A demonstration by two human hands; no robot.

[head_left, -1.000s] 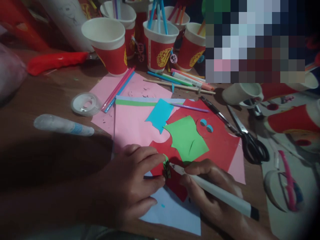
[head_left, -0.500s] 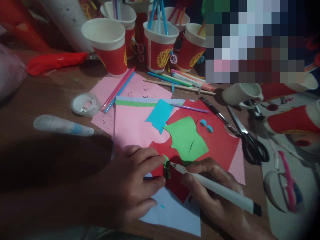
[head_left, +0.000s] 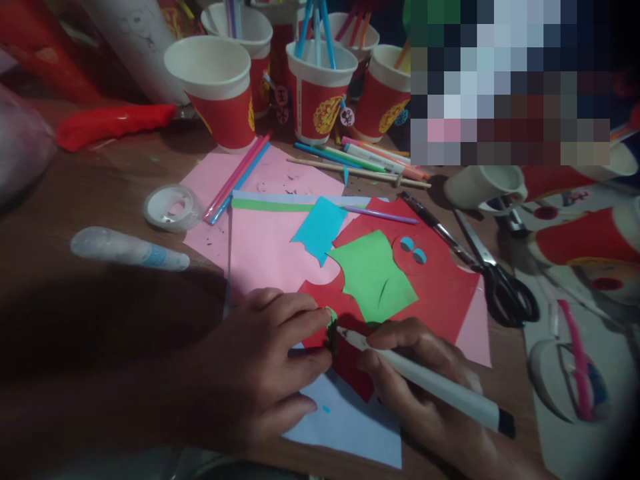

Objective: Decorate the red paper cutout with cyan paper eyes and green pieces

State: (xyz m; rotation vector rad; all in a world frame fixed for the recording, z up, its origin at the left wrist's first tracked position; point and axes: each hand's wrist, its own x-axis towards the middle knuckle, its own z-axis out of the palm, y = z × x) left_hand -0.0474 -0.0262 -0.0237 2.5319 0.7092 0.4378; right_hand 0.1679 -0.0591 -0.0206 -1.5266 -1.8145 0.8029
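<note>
My right hand [head_left: 420,353] grips a white marker [head_left: 440,387] with a black end cap, its tip touching or just beside a small green paper piece [head_left: 331,316] with dark marks. The fingers of my left hand [head_left: 270,360] are spread flat, with fingertips at the left edge of that piece. Under it lies a red paper scrap [head_left: 353,370], over a pale blue sheet [head_left: 360,427]. Just beyond my hands are a bright green paper [head_left: 375,277], a larger red paper [head_left: 445,300] and a blue paper scrap [head_left: 319,227].
Black-handled scissors [head_left: 507,293] and a dark pen [head_left: 435,227] lie to the right. A tape roll [head_left: 173,208] and a glue bottle [head_left: 130,250] are on the left. Red paper cups [head_left: 220,113], several with straws, stand at the back. A white mug [head_left: 483,187] is back right.
The marker has shifted slightly left and down, its tip still by the small green piece. My left hand stays nearly in place.
</note>
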